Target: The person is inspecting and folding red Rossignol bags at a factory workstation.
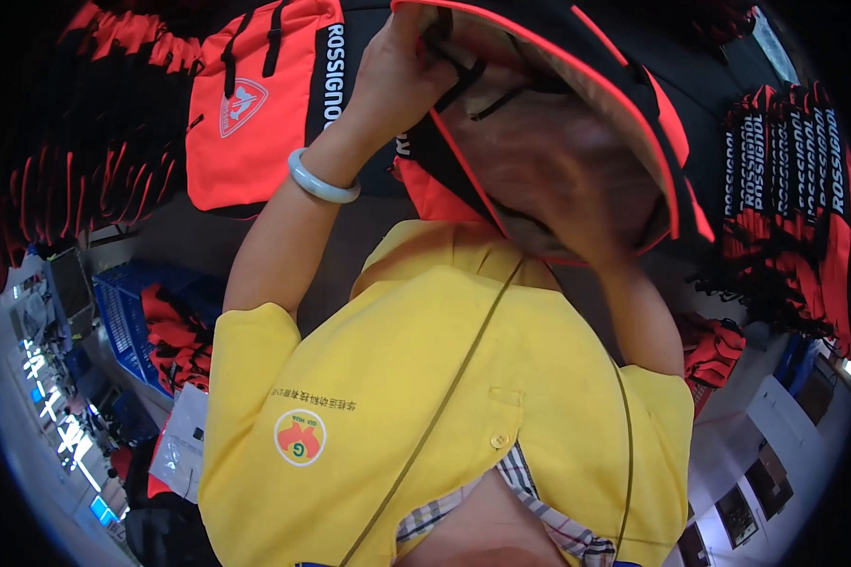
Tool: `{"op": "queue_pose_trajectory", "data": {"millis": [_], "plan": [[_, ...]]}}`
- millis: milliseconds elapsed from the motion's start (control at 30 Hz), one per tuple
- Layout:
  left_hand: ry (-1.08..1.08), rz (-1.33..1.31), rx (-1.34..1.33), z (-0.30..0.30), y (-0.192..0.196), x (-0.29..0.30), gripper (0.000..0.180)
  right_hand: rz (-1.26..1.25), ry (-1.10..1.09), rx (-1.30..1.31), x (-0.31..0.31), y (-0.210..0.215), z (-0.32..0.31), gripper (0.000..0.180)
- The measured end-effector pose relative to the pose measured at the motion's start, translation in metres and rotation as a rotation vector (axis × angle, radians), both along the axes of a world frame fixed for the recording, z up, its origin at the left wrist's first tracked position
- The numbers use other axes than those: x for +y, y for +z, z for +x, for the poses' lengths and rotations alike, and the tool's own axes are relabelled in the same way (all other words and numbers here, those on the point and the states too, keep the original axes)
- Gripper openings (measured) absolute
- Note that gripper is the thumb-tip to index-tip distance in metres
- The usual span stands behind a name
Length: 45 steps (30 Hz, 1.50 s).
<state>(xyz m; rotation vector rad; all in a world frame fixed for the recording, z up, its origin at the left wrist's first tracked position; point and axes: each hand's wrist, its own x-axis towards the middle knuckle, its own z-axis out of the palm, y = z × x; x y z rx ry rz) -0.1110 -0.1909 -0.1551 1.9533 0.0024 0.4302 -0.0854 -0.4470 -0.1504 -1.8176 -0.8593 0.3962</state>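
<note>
An opened red and black backpack (671, 123) lies before me, its grey lining and some black straps showing through the wide, red-edged opening. At the upper left of that opening, my left hand (402, 80) is closed on the backpack's edge; a pale bangle (323, 177) circles its wrist. My right hand (562, 180) reaches inside the backpack, against the grey lining. Motion smears its fingers, so I cannot make out whether it holds anything.
Another red and black bag (255, 123) lies flat left of my left forearm. Stacks of red and black bags (94, 132) stand at the far left, with more bag pieces (789, 189) at the far right. A blue crate (128, 321) with red pieces sits lower left.
</note>
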Motion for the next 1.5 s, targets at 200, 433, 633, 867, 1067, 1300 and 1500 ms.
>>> {"op": "queue_pose_trajectory", "data": {"millis": [200, 433, 633, 867, 1067, 1300, 1500], "plan": [[-0.209, -0.343, -0.031, -0.02, 0.056, -0.048, 0.066, 0.169, -0.31, -0.299, 0.006, 0.047, 0.092, 0.029], [-0.127, -0.166, 0.058, -0.045, 0.045, -0.055, 0.076, 0.16, -0.197, 0.061, 0.023, 0.085, 0.031, 0.051], [-0.154, -0.22, -0.01, -0.045, 0.042, -0.059, 0.079, 0.246, -0.395, -0.022, 0.037, 0.066, 0.01, 0.052], [-0.092, -0.372, 0.046, -0.052, 0.039, -0.052, 0.077, 0.487, -0.129, 0.466, 0.022, 0.068, -0.012, 0.051], [-0.07, -0.119, -0.019, -0.057, 0.037, -0.06, 0.068, 0.386, -0.076, -0.24, 0.026, 0.054, -0.023, 0.041], [-0.093, -0.054, 0.009, -0.059, 0.037, -0.061, 0.065, 0.232, -0.1, -0.615, 0.02, 0.045, -0.025, 0.032], [-0.089, 0.018, -0.039, -0.062, 0.033, -0.061, 0.062, 0.248, -0.096, -0.661, 0.013, 0.052, -0.025, 0.02]]}}
